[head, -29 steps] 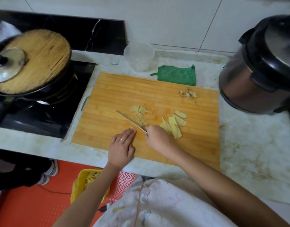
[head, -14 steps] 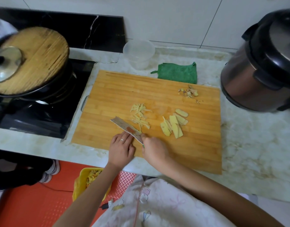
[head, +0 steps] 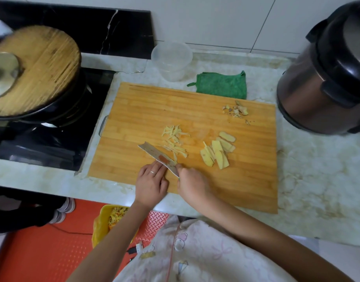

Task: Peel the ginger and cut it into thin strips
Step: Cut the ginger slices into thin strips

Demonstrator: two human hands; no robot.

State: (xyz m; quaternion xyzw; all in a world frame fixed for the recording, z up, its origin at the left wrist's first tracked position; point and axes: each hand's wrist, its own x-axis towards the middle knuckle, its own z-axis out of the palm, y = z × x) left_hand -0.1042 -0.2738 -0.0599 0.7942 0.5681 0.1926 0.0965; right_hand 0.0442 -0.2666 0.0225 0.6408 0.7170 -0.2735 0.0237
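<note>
A second ago the knife stood on its edge among the cut pieces and showed only as a thin line. Now the knife (head: 155,156) is tilted over near the middle of the near edge of the cutting board (head: 134,102), its broad face turned up and its tip pointing toward the far left corner. The right hand (head: 192,185) is curled tight round the handle. The left hand (head: 151,184) has slid up so that its straight fingers touch the near side of the blade, holding nothing. The chopping has paused, and I judge the person is wiping clinging bits off the steel. The ginger strips (head: 175,142) lie in a loose scatter at the board's centre, just beyond the blade, with a few more of them close to the knife than before. The ginger slices (head: 217,154) are still whole, fanned out to the right of the strips and apart from them, so a good part of the cutting is left to do. Peel scraps (head: 236,109) sit toward the far right corner. The handle is almost wholly hidden inside the right fist, with only a sliver of green showing. Whether the left fingertips lie on the blade or under it is hard to tell. The reddish marks on the blade's face are too blurred to name.
</note>
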